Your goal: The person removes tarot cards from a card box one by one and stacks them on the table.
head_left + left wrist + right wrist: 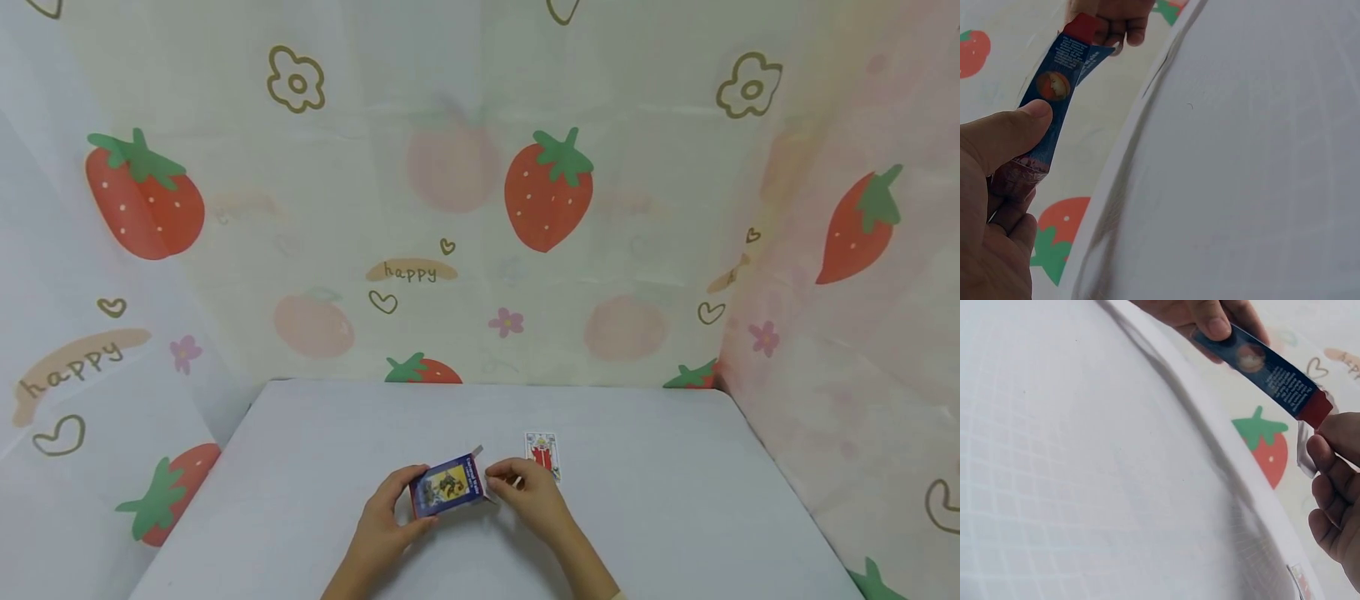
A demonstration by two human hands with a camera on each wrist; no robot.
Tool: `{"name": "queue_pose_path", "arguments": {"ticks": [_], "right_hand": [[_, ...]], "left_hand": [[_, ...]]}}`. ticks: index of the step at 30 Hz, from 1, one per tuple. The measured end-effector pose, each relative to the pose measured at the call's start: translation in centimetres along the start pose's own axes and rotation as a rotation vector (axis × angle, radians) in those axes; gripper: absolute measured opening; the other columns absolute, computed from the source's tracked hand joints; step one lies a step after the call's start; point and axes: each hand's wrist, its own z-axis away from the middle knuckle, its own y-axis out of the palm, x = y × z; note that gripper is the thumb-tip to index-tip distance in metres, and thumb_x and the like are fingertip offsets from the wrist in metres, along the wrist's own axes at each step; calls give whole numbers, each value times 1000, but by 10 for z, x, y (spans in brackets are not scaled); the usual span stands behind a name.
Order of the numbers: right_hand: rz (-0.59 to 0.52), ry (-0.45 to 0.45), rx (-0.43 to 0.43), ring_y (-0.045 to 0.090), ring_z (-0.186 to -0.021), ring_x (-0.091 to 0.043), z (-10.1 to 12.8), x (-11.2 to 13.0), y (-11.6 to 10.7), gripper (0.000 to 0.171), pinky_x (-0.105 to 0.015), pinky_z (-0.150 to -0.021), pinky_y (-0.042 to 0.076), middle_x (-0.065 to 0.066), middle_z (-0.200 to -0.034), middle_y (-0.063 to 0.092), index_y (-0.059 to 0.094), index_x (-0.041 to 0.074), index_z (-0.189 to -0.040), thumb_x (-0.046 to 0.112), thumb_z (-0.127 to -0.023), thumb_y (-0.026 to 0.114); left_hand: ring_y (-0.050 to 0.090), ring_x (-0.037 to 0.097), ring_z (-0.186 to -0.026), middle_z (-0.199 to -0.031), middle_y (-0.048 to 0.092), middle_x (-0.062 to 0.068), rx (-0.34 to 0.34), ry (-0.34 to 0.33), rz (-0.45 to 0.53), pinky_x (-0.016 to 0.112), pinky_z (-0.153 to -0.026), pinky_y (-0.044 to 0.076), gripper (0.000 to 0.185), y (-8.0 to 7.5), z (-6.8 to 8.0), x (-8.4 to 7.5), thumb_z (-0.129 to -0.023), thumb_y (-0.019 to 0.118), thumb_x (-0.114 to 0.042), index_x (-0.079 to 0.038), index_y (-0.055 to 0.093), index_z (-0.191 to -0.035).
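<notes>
Head view: left hand (390, 521) grips the card box (447, 487) above the table (675, 517) — right hand (528, 492) pinches its open flap end. Light, thin cardboard — likely crushable; best held by its edges. One card (543, 452) lies nearby.

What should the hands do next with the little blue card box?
Probably pull the open flap back and slide out a card. The left hand grips the blue box, the right hand pinches at its open end, and one card already lies on the table.
</notes>
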Motion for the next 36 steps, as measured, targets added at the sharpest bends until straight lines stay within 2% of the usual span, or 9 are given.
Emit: {"name": "queue_pose_path", "arguments": {"ticks": [2,8,14,21,27,31,36], "right_hand": [[-12,-5,2,58,-83,-7,0,-1,1,10,-19,-71,52,8,-88,68,77,20,-100,25,-91,77],[-20,-15,13,60,-79,-7,0,-5,6,13,-19,-68,54,6,-87,71,77,16,-101,24,-91,78],[-12,19,4,59,-75,-7,0,-7,11,12,-18,-63,53,8,-84,69,77,19,-101,26,-91,78],[-7,33,-23,58,-70,-7,1,-4,13,10,-18,-58,51,9,-81,69,77,18,-97,21,-88,80],[11,56,-27,57,-70,-8,0,-3,13,9,-18,-55,49,9,-79,68,76,18,-95,21,-88,80],[10,73,-29,57,-70,-8,1,-1,11,10,-18,-55,49,10,-79,69,75,18,-94,23,-88,81],[13,59,-42,58,-71,-7,3,1,7,14,-18,-57,50,10,-79,70,75,18,-94,27,-87,82]], "left_hand": [[52,20,-138,-141,60,-6,0,-2,2,43,-122,40,78,1,0,0,-71,93,-9,-12,58,-141],[54,22,-137,-140,61,-6,-10,17,-20,45,-120,43,77,2,0,0,-70,94,-10,-20,60,-139],[53,19,-138,-140,60,-9,0,-11,1,42,-122,40,77,2,0,0,-71,93,-9,-26,59,-138],[53,19,-138,-140,61,-7,0,0,-6,43,-121,40,77,3,-1,0,-70,93,-8,-18,60,-139],[53,19,-138,-141,61,-8,-4,-1,-16,43,-121,40,78,4,-1,-1,-69,94,-7,-21,60,-138],[53,19,-138,-141,61,-7,-4,-1,-19,42,-122,40,78,4,-1,-1,-70,94,-7,-19,60,-138],[52,18,-138,-141,60,-8,1,-5,-22,40,-122,39,78,5,-1,-1,-70,94,-7,-19,60,-139]]}}
